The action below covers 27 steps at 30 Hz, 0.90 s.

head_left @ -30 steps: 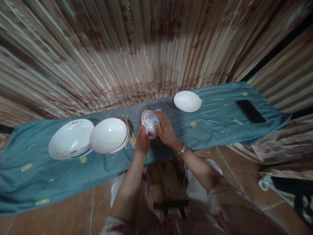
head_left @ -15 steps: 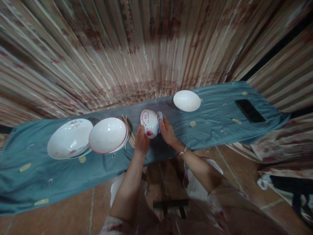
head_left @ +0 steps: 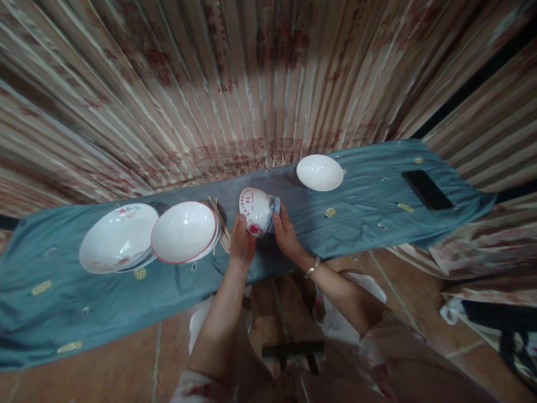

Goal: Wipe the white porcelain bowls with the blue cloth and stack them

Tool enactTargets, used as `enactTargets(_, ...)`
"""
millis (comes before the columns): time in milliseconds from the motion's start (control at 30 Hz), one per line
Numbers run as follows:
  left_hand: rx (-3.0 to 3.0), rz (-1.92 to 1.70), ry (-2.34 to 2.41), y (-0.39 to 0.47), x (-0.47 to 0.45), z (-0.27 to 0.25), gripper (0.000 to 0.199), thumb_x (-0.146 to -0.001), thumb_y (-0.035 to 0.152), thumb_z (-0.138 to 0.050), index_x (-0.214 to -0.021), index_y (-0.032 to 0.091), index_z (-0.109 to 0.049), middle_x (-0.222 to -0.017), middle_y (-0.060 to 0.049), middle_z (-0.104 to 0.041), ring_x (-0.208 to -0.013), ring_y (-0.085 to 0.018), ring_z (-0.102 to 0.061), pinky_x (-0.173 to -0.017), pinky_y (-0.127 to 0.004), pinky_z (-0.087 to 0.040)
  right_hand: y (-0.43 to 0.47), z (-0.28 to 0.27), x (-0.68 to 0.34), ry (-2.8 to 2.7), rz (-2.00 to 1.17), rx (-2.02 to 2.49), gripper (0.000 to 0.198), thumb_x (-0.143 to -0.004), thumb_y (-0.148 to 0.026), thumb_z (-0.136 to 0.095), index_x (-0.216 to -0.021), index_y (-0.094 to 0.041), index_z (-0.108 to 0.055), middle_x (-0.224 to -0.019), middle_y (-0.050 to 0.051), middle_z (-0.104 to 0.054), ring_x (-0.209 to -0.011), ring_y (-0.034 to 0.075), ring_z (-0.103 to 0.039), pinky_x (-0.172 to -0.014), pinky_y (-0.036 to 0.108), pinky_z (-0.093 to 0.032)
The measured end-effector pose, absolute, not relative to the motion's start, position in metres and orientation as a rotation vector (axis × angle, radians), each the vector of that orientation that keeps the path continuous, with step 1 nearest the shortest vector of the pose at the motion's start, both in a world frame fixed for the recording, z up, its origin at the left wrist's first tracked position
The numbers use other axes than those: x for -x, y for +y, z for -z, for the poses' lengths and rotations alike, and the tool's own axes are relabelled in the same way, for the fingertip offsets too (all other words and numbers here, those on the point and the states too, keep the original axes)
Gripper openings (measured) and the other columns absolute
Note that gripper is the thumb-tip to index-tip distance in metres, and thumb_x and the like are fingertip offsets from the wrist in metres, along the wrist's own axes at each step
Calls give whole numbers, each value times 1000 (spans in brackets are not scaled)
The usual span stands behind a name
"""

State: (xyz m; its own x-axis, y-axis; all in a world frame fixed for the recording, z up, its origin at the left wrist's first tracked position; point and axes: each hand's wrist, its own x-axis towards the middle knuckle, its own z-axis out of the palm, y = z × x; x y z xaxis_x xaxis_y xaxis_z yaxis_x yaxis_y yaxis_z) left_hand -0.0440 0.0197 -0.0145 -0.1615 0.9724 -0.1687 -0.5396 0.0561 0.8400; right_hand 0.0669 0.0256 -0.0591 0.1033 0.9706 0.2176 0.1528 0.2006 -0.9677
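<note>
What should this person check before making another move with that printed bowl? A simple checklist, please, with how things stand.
1. Left hand has a grip on the printed bowl: ok.
2. Blue cloth in the right hand, against the bowl: ok.
3. Printed bowl upright: not ok, it is tipped sideways.
4. Inside of the printed bowl clean: cannot tell, it faces out of sight.
5. Chopsticks free of the left hand: cannot tell, they lie very close in this view.
6. Phone well away from both hands: ok.
</note>
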Motion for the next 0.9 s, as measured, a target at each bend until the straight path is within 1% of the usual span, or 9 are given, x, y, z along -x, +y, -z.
enactTargets(167, -582, -1491, 988, 21, 44, 12, 23, -98, 31, -43, -101, 20, -63, -110, -12, -74, -113, -25, -67, -106, -39, -49, 19, 64, -61, -1400, -843, 1244, 75, -101, -61, -27, -159, -12, -23, -164, 17, -31, -155, 22, -27, -127, 46, -22)
enactTargets(333, -605, -1480, 1003, 22, 46, 16, 23, -97, 34, -47, -102, 21, -65, -109, -11, -74, -114, -24, -66, -101, -36, -52, 11, 69, -56, -1446, -782, 1296, 71, -103, -54, -28, -160, -12, -17, -164, 18, -31, -156, 22, -24, -128, 47, -22)
enactTargets(467, -592, -1514, 980, 24, 47, 21, 23, -97, 34, -48, -100, 20, -65, -107, -10, -74, -108, -22, -68, -99, -35, -52, 4, 71, -54, -1512, -723, 1313, 72, -104, -50, -27, -160, -9, -11, -167, 19, -23, -157, 24, -19, -128, 47, -22)
enactTargets(567, -571, -1544, 955, 26, 48, 25, 22, -96, 37, -54, -98, 17, -65, -104, -9, -74, -102, -20, -69, -97, -33, -53, -1, 72, -53, -1593, -705, 1334, 73, -104, -49, -26, -161, -8, -5, -168, 19, -18, -158, 24, -13, -128, 46, -21)
enactTargets(633, -553, -1547, 949, 28, 49, 27, 24, -94, 39, -57, -99, 16, -65, -102, -8, -74, -99, -18, -69, -95, -32, -53, -5, 72, -52, -1629, -687, 1334, 75, -104, -49, -28, -161, -7, -4, -168, 20, -16, -158, 26, -11, -128, 48, -20)
enactTargets(733, -522, -1551, 950, 29, 50, 30, 25, -94, 38, -57, -101, 16, -65, -98, -7, -74, -94, -17, -70, -91, -31, -54, -11, 72, -52, -1652, -650, 1315, 75, -104, -49, -29, -161, -7, -3, -168, 22, -16, -157, 30, -14, -127, 55, -22)
enactTargets(800, -524, -1550, 950, 29, 51, 30, 25, -95, 38, -56, -101, 16, -66, -97, -7, -74, -95, -17, -70, -92, -31, -54, -14, 72, -52, -1674, -632, 1302, 75, -104, -48, -31, -161, -6, -5, -167, 23, -17, -157, 34, -15, -126, 58, -23)
enactTargets(900, -539, -1540, 928, 28, 51, 30, 28, -94, 42, -57, -103, 16, -66, -98, -8, -75, -96, -19, -71, -94, -33, -55, -19, 74, -53, -1734, -614, 1298, 76, -104, -46, -32, -161, -6, -3, -168, 24, -11, -157, 36, -10, -126, 59, -23)
